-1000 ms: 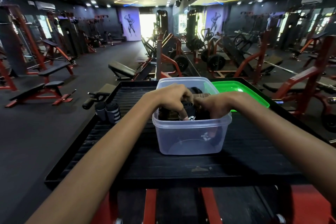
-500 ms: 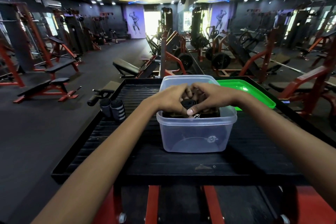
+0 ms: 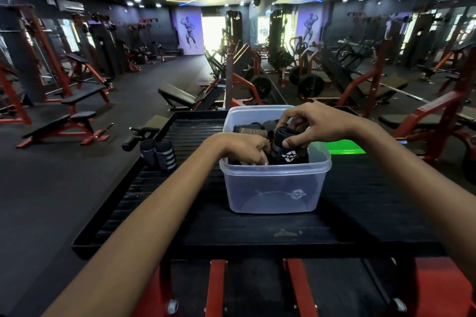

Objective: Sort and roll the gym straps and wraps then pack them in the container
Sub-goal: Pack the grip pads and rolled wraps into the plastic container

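Observation:
A clear plastic container (image 3: 273,188) stands on the black ribbed platform (image 3: 257,234). Several rolled dark straps fill it. My right hand (image 3: 306,125) pinches a rolled black strap with a white logo (image 3: 287,148) upright at the container's near right. My left hand (image 3: 244,148) reaches into the near left of the container, its fingertips curled down among the rolls; what they touch is hidden. A brown roll (image 3: 253,132) lies behind my left hand. Two rolled grey striped wraps (image 3: 158,153) stand on the platform's left edge.
A green lid (image 3: 346,147) lies on the platform right of the container. Red machine frame bars (image 3: 216,288) run below the platform's front edge. Benches and weight machines fill the gym floor beyond and to both sides.
The hands have separated: my right hand lifted and now pinches the logo strap upright, while my left hand dropped lower into the container's near left.

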